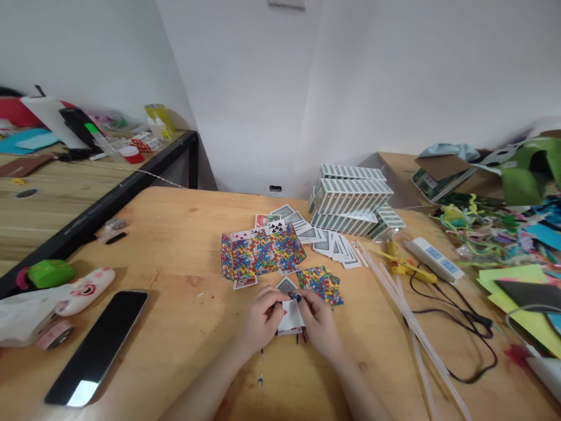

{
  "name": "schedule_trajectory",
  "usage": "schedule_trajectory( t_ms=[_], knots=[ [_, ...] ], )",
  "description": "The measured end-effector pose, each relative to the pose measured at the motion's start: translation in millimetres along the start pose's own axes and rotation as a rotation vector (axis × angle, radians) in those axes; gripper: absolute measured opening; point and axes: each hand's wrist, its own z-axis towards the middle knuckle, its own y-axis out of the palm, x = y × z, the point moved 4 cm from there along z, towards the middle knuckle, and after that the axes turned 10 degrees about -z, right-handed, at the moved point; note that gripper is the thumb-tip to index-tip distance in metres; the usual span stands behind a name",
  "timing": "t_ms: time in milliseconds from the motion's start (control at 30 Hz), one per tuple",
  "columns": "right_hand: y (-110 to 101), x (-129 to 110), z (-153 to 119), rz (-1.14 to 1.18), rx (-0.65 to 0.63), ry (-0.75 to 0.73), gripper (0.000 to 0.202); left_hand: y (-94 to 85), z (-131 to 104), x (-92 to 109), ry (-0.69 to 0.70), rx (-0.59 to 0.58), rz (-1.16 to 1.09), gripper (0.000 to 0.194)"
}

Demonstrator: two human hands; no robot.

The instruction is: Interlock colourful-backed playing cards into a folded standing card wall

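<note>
Near the front middle of the wooden table, my left hand (262, 318) and my right hand (321, 321) pinch a white playing card (291, 316) between them, over more cards. Something small and dark shows at my right fingertips, too small to make out. Just beyond my hands stands a folded structure (265, 250) covered in a colourful pattern, with playing cards showing along its top. Colourful patterned sheets (321, 283) lie beside my right hand. Face-down cards (335, 245) fan out behind them.
Stacked card boxes (353, 199) stand at the back. To the right are a yellow glue gun (405, 264), glue sticks (409, 316), a power strip (433, 258), a black cable and craft scraps. A phone (99, 348) and a white toy (85, 290) lie at the left.
</note>
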Motion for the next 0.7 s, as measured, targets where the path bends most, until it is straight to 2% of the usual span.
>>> schedule_trajectory(
  t_ms=[133,233,467,600,700],
  knots=[
    [5.4,-1.3,-3.0,0.161,-0.171,0.18,0.039,-0.5,0.6,0.7,0.02,-0.033,-0.013,0.026],
    [8.3,-2.4,-2.8,0.193,-0.233,0.224,0.043,-1.6,1.4,0.9,0.025,-0.03,-0.014,0.027],
    [0.7,-4.2,5.3,0.15,-0.082,0.081,0.033,-2.2,0.9,0.6,-0.028,0.0,-0.024,0.03],
    [1.3,0.3,4.2,0.125,-0.079,0.142,0.036,-1.7,-1.6,-1.8,-0.129,0.006,-0.066,0.038],
    [-0.8,2.2,2.1,0.024,-0.027,0.094,0.033,1.3,-1.6,-4.6,-0.166,0.007,-0.045,0.031]
  ],
)
